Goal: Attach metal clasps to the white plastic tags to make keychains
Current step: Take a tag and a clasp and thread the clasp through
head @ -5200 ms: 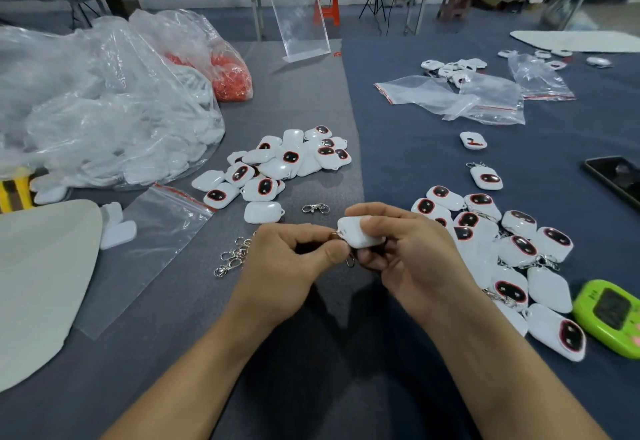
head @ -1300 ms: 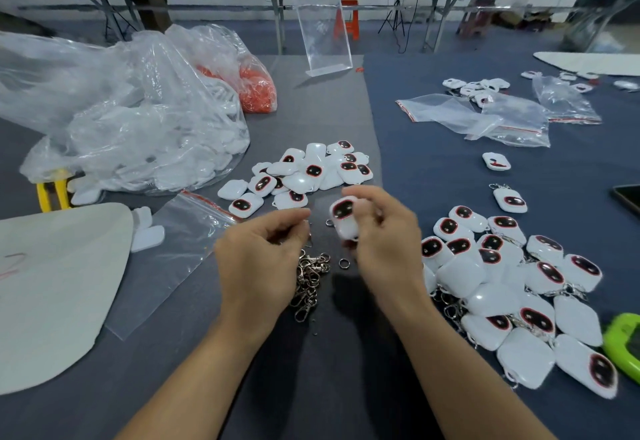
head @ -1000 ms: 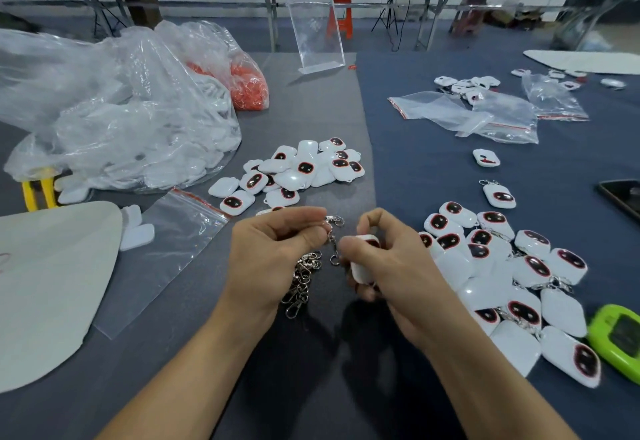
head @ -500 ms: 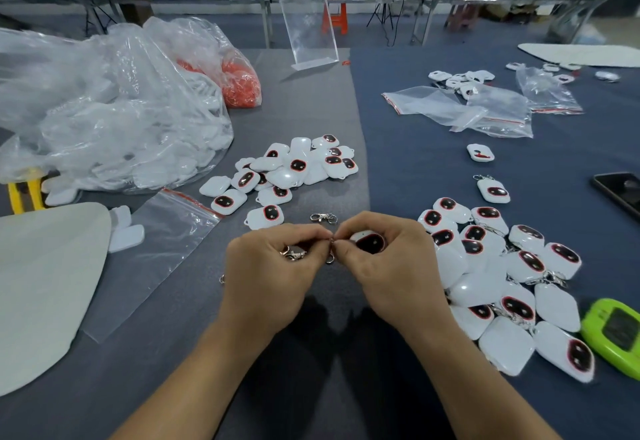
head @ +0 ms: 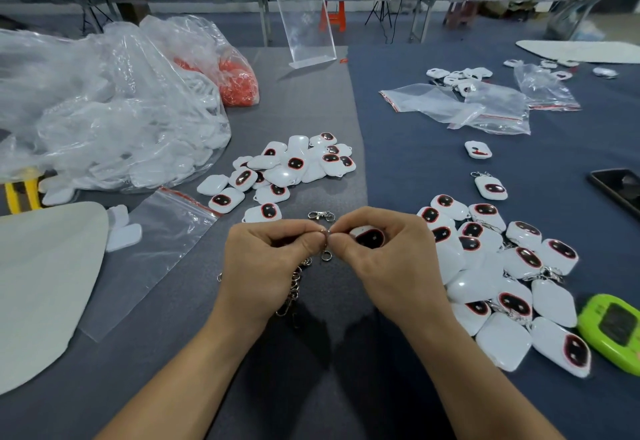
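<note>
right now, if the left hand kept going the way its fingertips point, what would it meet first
The right hand, probably: the left hand, pinching a metal clasp, points straight at its fingertips, which hold a white tag. The gap looks tiny.

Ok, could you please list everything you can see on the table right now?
Loose tags: a pile, white with dark faces, centre.
Finished keychains: a pile, white, near right.
Held tag: one, white, near centre.
Clasps: a bunch, silver, near centre, partly hidden.
Single clasp: one, silver, just beyond the held tag.
Big bag: one, clear, far left, holds white parts.
Orange bag: one, clear with orange contents, behind the big bag.
Flat bag: one, clear, near left.
White board: one, left edge.
Stand: one, clear, far centre.
Green device: one, right edge.
Phone: one, black, right edge.
Left hand: pinches one of the clasps.
Right hand: grips the held tag.
</note>
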Motion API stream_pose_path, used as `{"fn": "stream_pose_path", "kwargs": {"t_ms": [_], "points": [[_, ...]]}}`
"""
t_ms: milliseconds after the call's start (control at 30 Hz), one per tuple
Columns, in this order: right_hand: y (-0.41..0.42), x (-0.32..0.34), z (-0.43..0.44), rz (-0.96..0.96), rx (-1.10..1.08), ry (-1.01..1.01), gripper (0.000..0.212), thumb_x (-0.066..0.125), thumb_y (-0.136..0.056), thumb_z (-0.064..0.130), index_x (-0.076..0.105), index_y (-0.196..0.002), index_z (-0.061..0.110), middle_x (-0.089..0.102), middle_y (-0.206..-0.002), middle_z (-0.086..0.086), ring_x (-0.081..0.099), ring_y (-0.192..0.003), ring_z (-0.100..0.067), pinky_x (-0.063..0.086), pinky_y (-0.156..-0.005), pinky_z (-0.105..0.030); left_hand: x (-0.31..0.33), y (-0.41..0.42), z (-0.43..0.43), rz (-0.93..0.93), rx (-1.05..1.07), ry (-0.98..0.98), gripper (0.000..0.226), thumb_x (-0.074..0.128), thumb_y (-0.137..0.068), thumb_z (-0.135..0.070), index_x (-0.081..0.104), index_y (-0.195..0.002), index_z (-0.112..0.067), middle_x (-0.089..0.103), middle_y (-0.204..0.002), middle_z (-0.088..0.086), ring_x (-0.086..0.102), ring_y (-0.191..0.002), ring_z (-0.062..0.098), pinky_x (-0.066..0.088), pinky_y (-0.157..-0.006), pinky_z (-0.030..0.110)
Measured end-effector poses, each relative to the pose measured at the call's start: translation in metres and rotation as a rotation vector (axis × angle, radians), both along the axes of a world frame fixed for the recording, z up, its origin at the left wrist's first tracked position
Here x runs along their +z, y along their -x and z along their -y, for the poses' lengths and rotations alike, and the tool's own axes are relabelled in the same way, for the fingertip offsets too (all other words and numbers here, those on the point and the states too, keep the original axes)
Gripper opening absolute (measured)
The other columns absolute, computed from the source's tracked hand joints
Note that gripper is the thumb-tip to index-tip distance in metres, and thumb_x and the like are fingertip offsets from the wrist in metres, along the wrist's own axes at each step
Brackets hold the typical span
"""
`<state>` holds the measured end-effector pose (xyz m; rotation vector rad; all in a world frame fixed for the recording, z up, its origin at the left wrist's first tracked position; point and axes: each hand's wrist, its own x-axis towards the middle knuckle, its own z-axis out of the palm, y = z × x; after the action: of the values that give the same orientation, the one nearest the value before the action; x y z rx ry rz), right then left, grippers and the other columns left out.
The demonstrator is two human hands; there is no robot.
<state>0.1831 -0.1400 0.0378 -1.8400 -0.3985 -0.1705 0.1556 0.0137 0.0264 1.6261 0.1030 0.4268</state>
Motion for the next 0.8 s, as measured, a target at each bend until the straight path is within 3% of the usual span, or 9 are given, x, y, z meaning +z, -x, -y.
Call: {"fn": "stream_pose_path", "kwargs": {"t_ms": [200,433,667,800], "points": [[0.0006,-0.0040,-0.0004,0.068,-0.022,0.041,0.022,0.081,-0.082,0.008,0.076,-0.075,0.029,0.071,-0.069,0.016,0.068,-0.066,-0.006,0.046,-0.061,-0.010,-0.0008,0.0018,-0.0008,0.023,0.013,-0.130,0.030,0.084,-0.073,-0.001,0.082,-0.078,-0.030,0.077,-0.072,-0.006,0.071,-0.066,0.006,0.053,-0.062,0.017],[-0.0002,-0.0013,0.0061,0.317,-0.081,0.239,0.020,0.082,-0.079,0.010,0.075,-0.081,0.029,0.069,-0.078,0.018,0.066,-0.070,-0.005,0.047,-0.068,-0.008,-0.0001,0.0036,0.0028,0.030,-0.016,-0.243,0.026,0.085,-0.072,-0.006,0.080,-0.074,-0.031,0.075,-0.069,-0.011,0.064,-0.060,-0.002,0.047,-0.059,0.011],[-0.0006,-0.0017,0.0034,0.106,-0.020,0.117,0.022,0.081,-0.079,0.011,0.075,-0.074,0.032,0.068,-0.065,0.020,0.065,-0.061,-0.003,0.043,-0.058,-0.007,-0.0025,0.0021,0.0009,0.098,-0.033,-0.214,0.016,0.077,-0.076,-0.008,0.078,-0.075,-0.024,0.073,-0.070,-0.008,0.064,-0.063,0.002,0.047,-0.062,0.013],[-0.0022,-0.0033,0.0013,0.003,-0.004,0.029,0.026,0.077,-0.078,0.006,0.077,-0.071,0.031,0.070,-0.063,0.014,0.064,-0.058,-0.003,0.043,-0.056,-0.008,-0.0030,0.0004,-0.0010,0.066,-0.043,-0.177,0.023,0.081,-0.077,-0.002,0.080,-0.079,-0.025,0.076,-0.072,-0.006,0.068,-0.064,0.005,0.052,-0.063,0.016]]}}
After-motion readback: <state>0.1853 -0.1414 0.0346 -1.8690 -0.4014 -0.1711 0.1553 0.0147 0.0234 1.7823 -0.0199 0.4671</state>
